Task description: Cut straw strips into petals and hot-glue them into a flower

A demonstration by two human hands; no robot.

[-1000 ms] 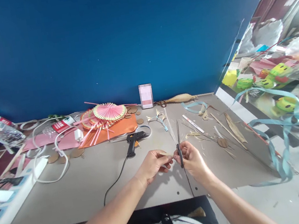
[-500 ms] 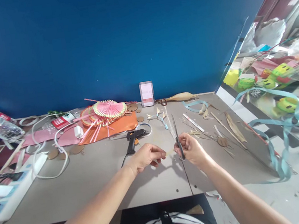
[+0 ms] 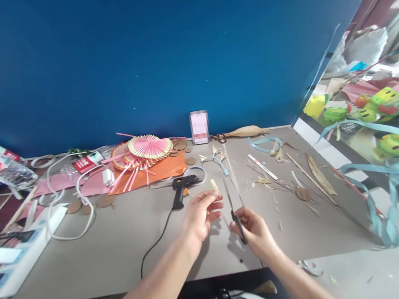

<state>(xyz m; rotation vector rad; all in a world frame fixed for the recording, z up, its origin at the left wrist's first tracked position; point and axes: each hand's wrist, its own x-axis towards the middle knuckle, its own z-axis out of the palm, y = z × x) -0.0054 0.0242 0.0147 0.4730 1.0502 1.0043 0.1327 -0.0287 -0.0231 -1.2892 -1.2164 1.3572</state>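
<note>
My left hand pinches a small pale strip, like a piece of dried husk, which stands up from the fingertips. In my right hand is a pair of scissors with dark handles, its blades pointing away from me toward the back of the table. The blades lie a little to the right of the strip, apart from it. Beyond my hands lies a light-blue wrapped piece with pale husk tips. Left of it rests a black glue gun.
Pink paper fans lie on orange sheet material at the back left. A white power strip and cables occupy the left side. A marker, dried husks and light-blue ribbon are to the right. A phone-like card leans against the blue wall.
The strip in my left hand now points up instead of sideways toward the scissors. My right hand has lowered toward me with the scissors, and the blades are away from the strip.
</note>
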